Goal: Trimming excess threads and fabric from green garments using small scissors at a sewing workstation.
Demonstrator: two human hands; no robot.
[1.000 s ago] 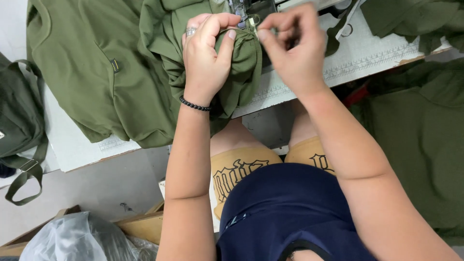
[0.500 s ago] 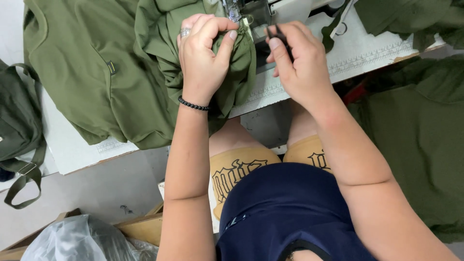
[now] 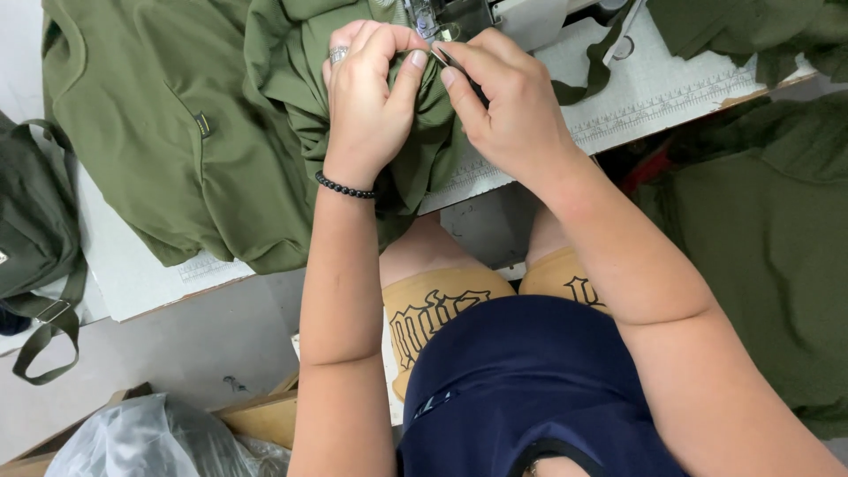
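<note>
At the top centre of the frame, the left hand (image 3: 371, 106) bunches a fold of olive garment (image 3: 291, 79) on the white tabletop (image 3: 636, 97). The right hand (image 3: 508, 110) pinches a small metal tool (image 3: 439, 56), its long axis pointing up-left toward the left thumb, just below the sewing machine (image 3: 450, 16).

sewing machine (image 3: 446, 16) cut off by top edge, needle hidden
</note>
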